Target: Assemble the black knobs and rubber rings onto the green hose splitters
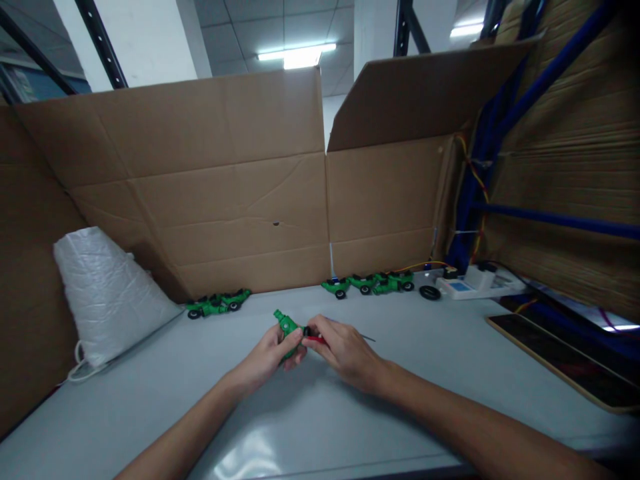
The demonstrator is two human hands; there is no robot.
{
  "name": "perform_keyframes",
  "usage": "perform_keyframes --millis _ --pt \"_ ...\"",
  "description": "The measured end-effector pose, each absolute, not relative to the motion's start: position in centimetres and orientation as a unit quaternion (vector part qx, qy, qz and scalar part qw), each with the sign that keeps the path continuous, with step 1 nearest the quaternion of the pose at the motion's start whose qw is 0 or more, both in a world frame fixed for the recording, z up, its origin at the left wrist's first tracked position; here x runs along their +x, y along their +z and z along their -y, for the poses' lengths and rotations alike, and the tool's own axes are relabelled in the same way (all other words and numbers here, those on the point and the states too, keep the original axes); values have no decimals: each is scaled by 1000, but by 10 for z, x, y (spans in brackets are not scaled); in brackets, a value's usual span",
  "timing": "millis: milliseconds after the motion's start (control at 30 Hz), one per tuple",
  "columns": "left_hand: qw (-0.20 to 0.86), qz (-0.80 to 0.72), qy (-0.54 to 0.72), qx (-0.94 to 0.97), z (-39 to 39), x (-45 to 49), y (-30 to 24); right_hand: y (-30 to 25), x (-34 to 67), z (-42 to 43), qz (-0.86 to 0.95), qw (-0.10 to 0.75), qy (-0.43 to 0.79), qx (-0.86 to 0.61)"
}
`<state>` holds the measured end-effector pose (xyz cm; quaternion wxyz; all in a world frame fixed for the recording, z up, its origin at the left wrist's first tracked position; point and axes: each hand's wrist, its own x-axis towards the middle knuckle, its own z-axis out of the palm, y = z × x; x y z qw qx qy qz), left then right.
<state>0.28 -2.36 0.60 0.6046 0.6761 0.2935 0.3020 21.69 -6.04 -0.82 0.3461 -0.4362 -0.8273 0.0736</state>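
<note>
My left hand is closed on a green toy car body, pinched between thumb and fingers above the table. Close against it, my right hand grips a screwdriver with a red handle. Its thin metal shaft points out to the right, away from the toy. A small black part shows between the two hands; the fingers hide most of it, and I cannot tell which hand holds it.
Green toy cars stand at the back left, and more green cars at the back right. Nearby lie a black ring and a power strip. A white wrapped bundle leans at left; a dark panel lies right. Cardboard walls the back.
</note>
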Motion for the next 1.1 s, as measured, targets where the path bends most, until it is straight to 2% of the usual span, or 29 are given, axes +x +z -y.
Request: perform_keyframes --millis 200,400,600,700,867,1100 --pt "634 -315 310 635 22 3 0 -9 221 60 868 321 -49 -375" --pt "595 -318 359 644 22 6 -2 -9 219 57 824 386 34 -413" --pt "573 -323 355 664 18 5 -6 -4 219 60 839 408 45 -357" --pt "579 -322 353 661 19 5 -6 -2 217 62 817 431 61 -378" --pt "583 -319 348 662 20 6 -4 -8 216 58 812 405 91 -410" --pt "586 -332 354 649 19 4 -4 -6 216 64 816 420 69 -390"
